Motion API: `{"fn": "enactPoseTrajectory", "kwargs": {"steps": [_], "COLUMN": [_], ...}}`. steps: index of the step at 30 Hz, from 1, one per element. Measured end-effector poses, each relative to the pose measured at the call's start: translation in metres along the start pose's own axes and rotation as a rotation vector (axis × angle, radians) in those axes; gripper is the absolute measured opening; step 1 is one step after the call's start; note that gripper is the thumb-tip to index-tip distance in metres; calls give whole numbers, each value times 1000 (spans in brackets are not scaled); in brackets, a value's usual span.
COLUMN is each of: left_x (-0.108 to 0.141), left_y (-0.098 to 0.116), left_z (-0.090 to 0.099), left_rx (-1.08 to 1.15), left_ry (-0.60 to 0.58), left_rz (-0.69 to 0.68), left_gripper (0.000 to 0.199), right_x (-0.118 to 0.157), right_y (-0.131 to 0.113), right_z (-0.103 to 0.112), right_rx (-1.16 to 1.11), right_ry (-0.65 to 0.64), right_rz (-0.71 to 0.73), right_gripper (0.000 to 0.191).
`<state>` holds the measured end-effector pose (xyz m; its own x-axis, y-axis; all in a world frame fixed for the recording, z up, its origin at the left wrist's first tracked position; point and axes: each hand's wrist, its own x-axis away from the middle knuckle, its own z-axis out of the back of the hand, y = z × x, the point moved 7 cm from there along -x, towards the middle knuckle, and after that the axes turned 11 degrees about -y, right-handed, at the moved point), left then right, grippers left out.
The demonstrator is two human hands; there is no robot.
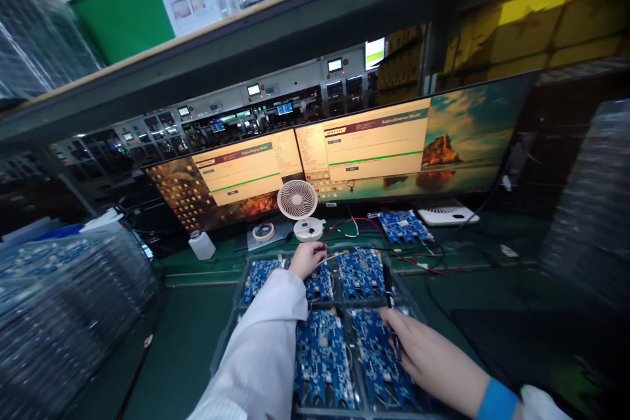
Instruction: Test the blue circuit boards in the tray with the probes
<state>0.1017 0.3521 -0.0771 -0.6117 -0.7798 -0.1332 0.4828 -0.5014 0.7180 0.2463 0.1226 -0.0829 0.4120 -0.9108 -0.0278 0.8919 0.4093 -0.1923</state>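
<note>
Two hands at work over a clear tray [224, 341] of blue circuit boards, approx. centre of the green bench [187, 335]; left hand [306, 258] reached far fwd to the tray's back row, fingers curled in and pinched narrow on what looks like a thin yellowish wire [331, 256] by the back-row board [319, 283]; right hand [427, 357] laid low on the near-right board [378, 361], fingers closed round a slim dark probe or pen-like tool [388, 289], tip pointing away toward the far board [361, 272]; step in hand, as a judgement: hooking up or checking one board in the tray, lead at the back, tool steadied at the front; next move prob. calls for fine placing of the wire end on a small contact w/o dragging it over neighbouring boards, plus a steady right wrist so the tool does not slip; left arm in a white sleeve [266, 348], stretched nearly straight, wrist slightly bent down; right forearm bare w/ a blue cuff [497, 400], wrist flat, palm down; behind the tray a small white fan [298, 200], a tape roll [263, 231], red and black leads [418, 262] running to a separate board [406, 226]; two wide monitors [374, 144] lit above; stacked trays [59, 302] at far left.
</note>
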Motion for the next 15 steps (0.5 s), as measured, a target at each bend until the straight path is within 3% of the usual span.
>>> {"fn": "enactPoseTrajectory", "kwargs": {"steps": [8,12,15], "left_x": [-4,7,36], "left_y": [-1,11,28], "left_z": [-1,17,39], "left_rx": [-43,-118,-224], "left_ry": [-21,18,41], "left_rz": [38,66,100], "left_gripper": [18,30,30], "right_x": [-1,-1,2], "right_y": [-1,2,0], "right_z": [0,1,21], "right_rx": [-4,-16,-9], "right_ry": [-21,-19,10], "right_rz": [-16,-9,3], "right_gripper": [56,59,59]}}
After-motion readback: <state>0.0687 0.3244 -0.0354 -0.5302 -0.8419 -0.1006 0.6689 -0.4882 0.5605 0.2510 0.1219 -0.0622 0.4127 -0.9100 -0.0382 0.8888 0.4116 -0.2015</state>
